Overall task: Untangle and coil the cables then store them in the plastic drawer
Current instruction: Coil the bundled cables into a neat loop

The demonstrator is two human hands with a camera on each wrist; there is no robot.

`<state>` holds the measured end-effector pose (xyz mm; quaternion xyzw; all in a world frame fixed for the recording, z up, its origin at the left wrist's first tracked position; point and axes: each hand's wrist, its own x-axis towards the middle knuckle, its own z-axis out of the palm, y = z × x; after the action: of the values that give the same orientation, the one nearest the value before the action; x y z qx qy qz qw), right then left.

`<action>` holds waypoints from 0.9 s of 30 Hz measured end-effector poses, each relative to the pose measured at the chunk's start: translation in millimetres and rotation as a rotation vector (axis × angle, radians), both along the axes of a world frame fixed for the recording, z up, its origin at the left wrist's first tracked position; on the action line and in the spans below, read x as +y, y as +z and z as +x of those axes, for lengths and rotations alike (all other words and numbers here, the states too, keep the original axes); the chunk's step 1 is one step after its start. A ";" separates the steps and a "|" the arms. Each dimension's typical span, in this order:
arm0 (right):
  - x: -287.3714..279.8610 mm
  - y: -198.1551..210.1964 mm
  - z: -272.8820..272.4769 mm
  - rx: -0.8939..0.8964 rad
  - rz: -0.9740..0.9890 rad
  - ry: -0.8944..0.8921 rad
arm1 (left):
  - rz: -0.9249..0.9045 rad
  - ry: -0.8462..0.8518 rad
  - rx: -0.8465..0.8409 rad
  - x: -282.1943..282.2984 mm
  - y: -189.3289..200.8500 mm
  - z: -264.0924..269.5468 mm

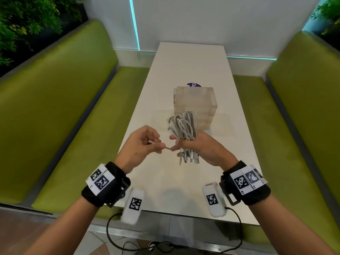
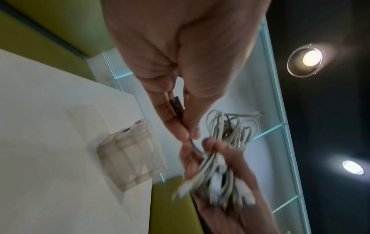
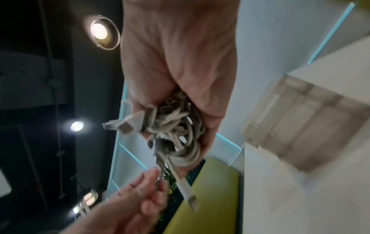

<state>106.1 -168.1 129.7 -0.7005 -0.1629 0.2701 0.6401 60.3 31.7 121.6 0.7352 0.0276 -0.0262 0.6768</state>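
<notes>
My right hand [image 1: 193, 144] grips a bundle of white and grey cables [image 1: 184, 125] above the white table [image 1: 184, 181]; loops stick up and several plugs [image 1: 191, 160] hang below the fist. My left hand [image 1: 156, 144] pinches one cable end [image 1: 167, 148] pulled sideways out of the bundle. In the left wrist view the left hand [image 2: 188, 133] pinches a dark plug [image 2: 178, 104], with the cables [image 2: 226, 142] beyond it. In the right wrist view the right hand [image 3: 176, 139] wraps the cables [image 3: 180, 137]. The translucent plastic drawer unit [image 1: 195, 105] stands just behind the hands, its drawers closed.
Green benches [image 1: 64, 107] run along both sides of the narrow table. A purple sticker [image 1: 193, 84] peeks out behind the drawer unit. Black wrist-camera leads [image 1: 117, 242] hang below the table's near edge. A white wall closes the far end.
</notes>
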 end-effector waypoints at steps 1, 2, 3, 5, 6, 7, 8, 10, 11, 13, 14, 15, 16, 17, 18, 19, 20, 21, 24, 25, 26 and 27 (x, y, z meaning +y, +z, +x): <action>-0.7 1.8 -1.1 -0.014 -0.043 0.055 | -0.028 0.018 -0.001 1.2 4.1 2.8; -0.4 2.7 -3.4 -0.017 -0.055 0.105 | -0.050 0.021 0.003 0.5 7.5 5.1; 1.0 2.3 -5.6 -0.009 -0.043 0.138 | -0.060 0.010 0.009 -1.6 9.5 7.1; 3.5 2.4 -10.1 0.020 -0.018 0.152 | -0.064 -0.017 0.020 -7.1 8.9 9.9; 4.4 2.4 -12.0 0.040 -0.004 0.150 | -0.073 -0.017 0.026 -9.7 7.5 10.4; 4.0 2.0 -13.4 0.056 0.018 0.153 | -0.092 -0.008 0.029 -12.1 5.8 10.2; 3.0 2.0 -14.2 0.065 0.035 0.164 | -0.113 0.005 0.027 -14.0 4.1 10.0; 1.9 1.2 -15.2 0.068 0.070 0.174 | -0.142 0.028 0.008 -16.9 2.8 9.3; 2.2 0.5 -15.3 0.062 0.079 0.158 | -0.153 0.033 -0.002 -17.2 3.2 9.1; 4.3 -0.5 -13.8 0.032 0.061 0.099 | -0.172 0.026 -0.018 -16.4 3.5 7.9; 5.4 -0.3 -12.8 0.006 0.038 0.066 | -0.172 0.023 -0.026 -15.3 3.9 6.7; 5.9 0.0 -11.6 -0.024 0.009 0.034 | -0.159 0.025 -0.034 -13.6 3.2 5.2; 5.4 0.5 -10.1 -0.038 -0.007 0.006 | -0.134 0.038 -0.043 -12.9 2.4 3.7; 4.3 1.3 -9.0 -0.044 -0.009 -0.014 | -0.123 0.068 -0.050 -12.3 0.4 2.9; 3.5 1.4 -8.1 -0.047 -0.007 -0.018 | -0.146 0.108 -0.046 -12.4 -0.4 2.4; 3.2 2.3 -8.1 -0.062 -0.016 -0.009 | -0.195 0.143 -0.032 -13.1 0.5 2.4; 3.5 1.1 -8.1 -0.075 -0.025 0.009 | -0.250 0.151 -0.002 -14.5 1.5 2.5; 4.6 -0.1 -8.8 -0.082 -0.036 0.032 | -0.281 0.133 0.026 -15.7 2.0 3.1; 10.9 -3.2 -12.4 -0.059 0.000 0.085 | -0.324 0.016 0.060 -22.5 5.3 4.0; 13.8 -2.9 -14.1 -0.049 0.004 0.109 | -0.353 -0.013 0.068 -26.1 5.1 2.6; 16.7 -1.5 -16.3 -0.048 0.011 0.140 | -0.397 -0.026 0.081 -30.0 3.6 1.8; 19.8 1.2 -19.1 -0.064 0.006 0.169 | -0.440 -0.024 0.094 -33.4 2.1 1.2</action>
<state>87.0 -148.3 131.0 -0.6906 -0.2427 0.3003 0.6115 61.5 -1.8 123.7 0.5681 0.0439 -0.0738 0.8185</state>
